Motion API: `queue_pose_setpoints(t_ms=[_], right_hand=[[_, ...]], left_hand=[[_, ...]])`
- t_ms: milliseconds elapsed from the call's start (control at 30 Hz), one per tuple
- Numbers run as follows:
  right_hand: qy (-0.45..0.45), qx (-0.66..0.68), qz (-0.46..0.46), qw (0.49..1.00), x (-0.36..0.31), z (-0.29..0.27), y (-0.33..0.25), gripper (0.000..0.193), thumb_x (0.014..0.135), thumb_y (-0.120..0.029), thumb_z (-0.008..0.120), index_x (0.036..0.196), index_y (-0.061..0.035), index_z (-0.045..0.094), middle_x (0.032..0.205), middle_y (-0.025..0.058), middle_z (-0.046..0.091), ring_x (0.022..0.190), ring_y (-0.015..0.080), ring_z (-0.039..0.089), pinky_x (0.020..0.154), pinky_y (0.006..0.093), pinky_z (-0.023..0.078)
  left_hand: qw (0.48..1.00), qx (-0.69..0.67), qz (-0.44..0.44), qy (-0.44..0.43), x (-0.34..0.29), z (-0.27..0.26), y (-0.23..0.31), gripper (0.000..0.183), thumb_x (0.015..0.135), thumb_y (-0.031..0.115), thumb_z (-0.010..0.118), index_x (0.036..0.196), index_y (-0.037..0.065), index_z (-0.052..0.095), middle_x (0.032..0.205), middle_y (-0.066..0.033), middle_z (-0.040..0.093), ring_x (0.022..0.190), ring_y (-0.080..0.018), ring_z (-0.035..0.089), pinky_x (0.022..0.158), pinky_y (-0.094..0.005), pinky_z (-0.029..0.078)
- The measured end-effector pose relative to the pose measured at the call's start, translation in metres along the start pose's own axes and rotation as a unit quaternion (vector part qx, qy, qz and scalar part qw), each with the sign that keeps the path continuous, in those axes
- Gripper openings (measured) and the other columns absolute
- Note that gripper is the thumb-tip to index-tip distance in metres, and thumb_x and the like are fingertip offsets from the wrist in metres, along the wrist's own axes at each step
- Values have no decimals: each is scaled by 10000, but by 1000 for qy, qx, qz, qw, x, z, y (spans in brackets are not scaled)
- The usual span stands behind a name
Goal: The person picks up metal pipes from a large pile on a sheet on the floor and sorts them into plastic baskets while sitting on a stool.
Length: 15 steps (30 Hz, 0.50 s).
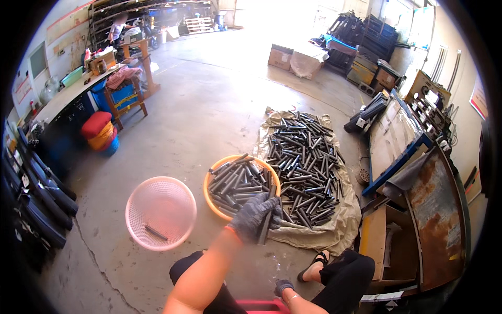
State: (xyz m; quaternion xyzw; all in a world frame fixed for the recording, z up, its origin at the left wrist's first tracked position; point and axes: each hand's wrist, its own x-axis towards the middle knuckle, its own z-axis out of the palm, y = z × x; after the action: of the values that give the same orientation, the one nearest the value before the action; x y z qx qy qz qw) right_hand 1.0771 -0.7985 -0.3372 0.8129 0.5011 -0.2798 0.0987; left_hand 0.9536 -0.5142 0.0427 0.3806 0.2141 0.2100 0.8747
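My left hand, in a dark grey glove, is closed around a dark tube that stands steeply tilted. It is over the near right rim of an orange basket heaped with similar dark tubes. To the left stands a pink mesh basket with a single dark tube lying in its bottom. Low down beside my right knee is my gloved right hand, small in view. I cannot make out whether its fingers hold anything.
A large pile of dark tubes lies on a beige cloth right of the orange basket. Farther right are a cardboard box and a rusty metal panel. Long black parts line the left side. A pink stool is below me.
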Motion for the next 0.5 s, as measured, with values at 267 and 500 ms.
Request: queue_pose_setpoints(t_ms=[267, 500], right_hand=[[376, 608, -186, 674, 15, -304, -116, 389, 951, -365, 481, 1172, -46, 501, 953, 82, 615, 520, 98, 522, 416, 249, 412], [429, 62, -253, 865, 44, -249, -82, 193, 896, -156, 505, 1021, -46, 603, 880, 125, 604, 811, 247, 592, 703, 338, 478]], left_hand=[[999, 31, -35, -4, 2, -8, -8, 226, 909, 221, 554, 1081, 74, 537, 800, -22, 576, 651, -119, 576, 568, -255, 515], [999, -35, -3, 8, 4, -13, -9, 107, 918, 173, 536, 944, 70, 549, 735, -11, 576, 603, -88, 546, 505, -225, 469]])
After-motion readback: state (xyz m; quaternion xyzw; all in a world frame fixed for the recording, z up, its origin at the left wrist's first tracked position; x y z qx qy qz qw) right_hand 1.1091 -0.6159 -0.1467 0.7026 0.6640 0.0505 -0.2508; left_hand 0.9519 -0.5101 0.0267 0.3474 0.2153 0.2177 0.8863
